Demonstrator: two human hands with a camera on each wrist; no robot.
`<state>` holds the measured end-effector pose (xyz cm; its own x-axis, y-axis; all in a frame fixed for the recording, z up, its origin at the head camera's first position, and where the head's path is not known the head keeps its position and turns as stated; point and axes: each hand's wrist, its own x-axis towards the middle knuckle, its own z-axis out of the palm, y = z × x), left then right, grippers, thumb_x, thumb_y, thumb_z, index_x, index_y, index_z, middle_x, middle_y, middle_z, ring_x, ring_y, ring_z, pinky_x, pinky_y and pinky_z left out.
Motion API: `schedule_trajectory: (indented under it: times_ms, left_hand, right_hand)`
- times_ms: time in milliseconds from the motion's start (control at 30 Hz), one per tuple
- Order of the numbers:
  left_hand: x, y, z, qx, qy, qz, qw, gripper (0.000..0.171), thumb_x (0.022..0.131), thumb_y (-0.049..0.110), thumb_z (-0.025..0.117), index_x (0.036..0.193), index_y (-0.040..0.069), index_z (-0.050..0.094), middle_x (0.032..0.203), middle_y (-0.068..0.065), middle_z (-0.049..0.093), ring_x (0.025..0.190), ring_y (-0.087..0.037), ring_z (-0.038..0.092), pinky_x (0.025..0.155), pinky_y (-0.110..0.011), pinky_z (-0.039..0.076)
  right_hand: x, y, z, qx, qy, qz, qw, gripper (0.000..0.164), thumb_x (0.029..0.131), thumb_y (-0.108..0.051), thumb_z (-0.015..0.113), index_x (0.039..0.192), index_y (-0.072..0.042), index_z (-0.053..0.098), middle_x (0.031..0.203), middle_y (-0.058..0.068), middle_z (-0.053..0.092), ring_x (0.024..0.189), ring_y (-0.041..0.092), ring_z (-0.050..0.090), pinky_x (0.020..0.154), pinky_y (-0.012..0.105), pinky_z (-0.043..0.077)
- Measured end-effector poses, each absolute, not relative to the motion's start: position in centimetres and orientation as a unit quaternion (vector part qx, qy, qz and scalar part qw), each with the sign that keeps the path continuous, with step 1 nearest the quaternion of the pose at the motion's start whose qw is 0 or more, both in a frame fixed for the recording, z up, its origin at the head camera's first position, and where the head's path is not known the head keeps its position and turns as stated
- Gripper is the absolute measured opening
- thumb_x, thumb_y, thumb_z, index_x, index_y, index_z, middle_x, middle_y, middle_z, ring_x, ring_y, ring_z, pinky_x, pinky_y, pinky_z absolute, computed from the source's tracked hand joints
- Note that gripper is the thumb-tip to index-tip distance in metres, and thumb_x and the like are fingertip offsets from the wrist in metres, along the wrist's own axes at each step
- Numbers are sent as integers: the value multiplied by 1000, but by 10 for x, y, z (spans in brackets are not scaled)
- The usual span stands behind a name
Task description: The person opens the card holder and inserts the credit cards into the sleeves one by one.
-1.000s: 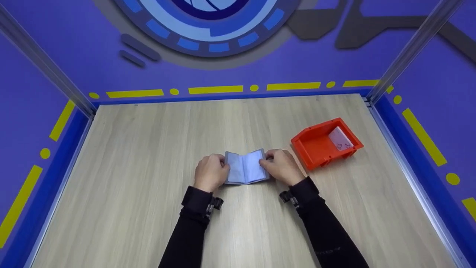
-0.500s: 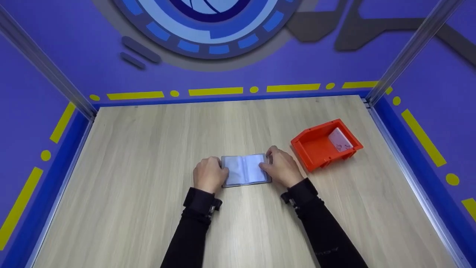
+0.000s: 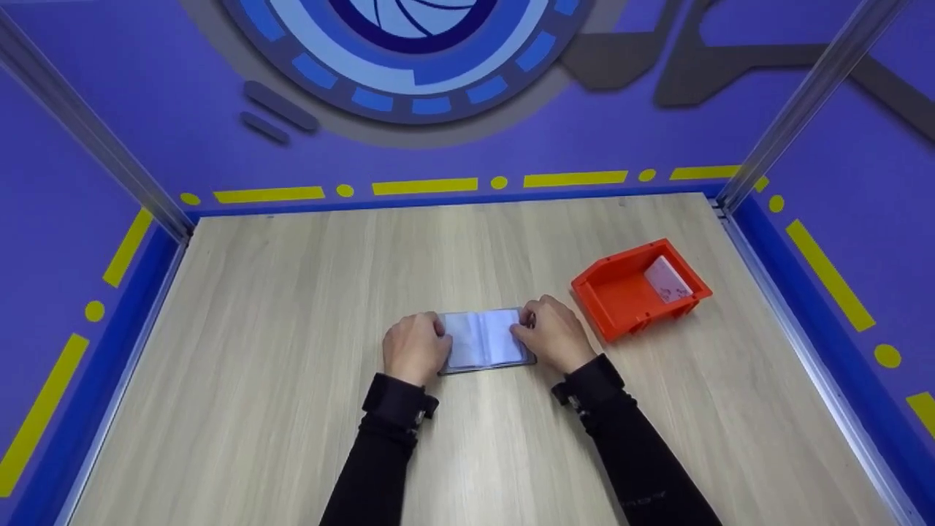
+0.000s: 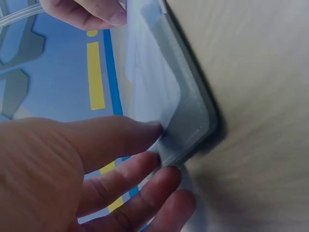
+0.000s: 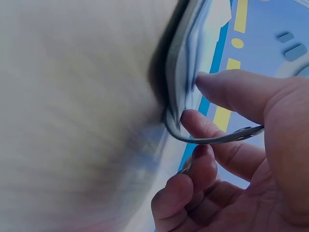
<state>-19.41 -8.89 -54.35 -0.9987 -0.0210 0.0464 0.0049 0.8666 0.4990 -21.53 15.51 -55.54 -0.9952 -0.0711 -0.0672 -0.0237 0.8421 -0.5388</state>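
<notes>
A small grey card holder (image 3: 478, 340) lies spread open on the table between my hands, its clear plastic sleeves facing up. My left hand (image 3: 416, 349) pinches its left edge. In the left wrist view, the thumb presses on a sleeve near the stitched corner of the grey cover (image 4: 193, 126), with the fingers at the edge below. My right hand (image 3: 556, 337) pinches the right side, thumb on the sleeves. A narrow strap (image 5: 207, 140) with a metal snap curves out from the cover between those fingers in the right wrist view.
An orange-red plastic bin (image 3: 621, 298) stands right of my right hand, close to it. Inside, a pale pink card (image 3: 668, 280) leans at its far end. Blue printed walls (image 3: 424, 161) bound the wooden table (image 3: 307, 277) at the back and sides.
The card holder's two halves stood tilted in a shallow V a second ago and now lie flatter. Both hands have lowered with it and keep their hold. The bin has stayed put.
</notes>
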Motion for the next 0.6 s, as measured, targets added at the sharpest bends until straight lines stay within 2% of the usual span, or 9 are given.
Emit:
schedule_trajectory:
  times_ms: [200, 400, 600]
  left_hand:
    - [-193, -90, -541, 1, -965, -260, 24, 25, 88, 27, 90, 77, 15, 72, 79, -2, 72, 70, -22, 64, 66, -40, 50]
    - [-195, -90, -550, 11, -968, -252, 6, 21, 89, 26, 89, 79, 14, 75, 83, -3, 75, 71, -22, 66, 68, -40, 53]
    - [-196, -87, -550, 11, -966, -257, 3, 17, 89, 25, 88, 81, 13, 78, 85, -3, 77, 73, -22, 68, 70, -42, 55]
  right_hand:
    - [-213, 151, -549, -26, 955, -293, 31, 15, 97, -27, 82, 93, -14, 75, 91, 7, 61, 84, 24, 56, 75, 35, 43]
    - [-209, 148, -540, -41, 950, -308, 9, 14, 97, -27, 83, 92, -15, 77, 88, 4, 65, 84, 23, 58, 75, 34, 45]
    - [-211, 163, -524, -65, 936, -344, -38, 14, 101, -27, 78, 95, -14, 80, 73, 2, 64, 64, 19, 55, 61, 30, 43]
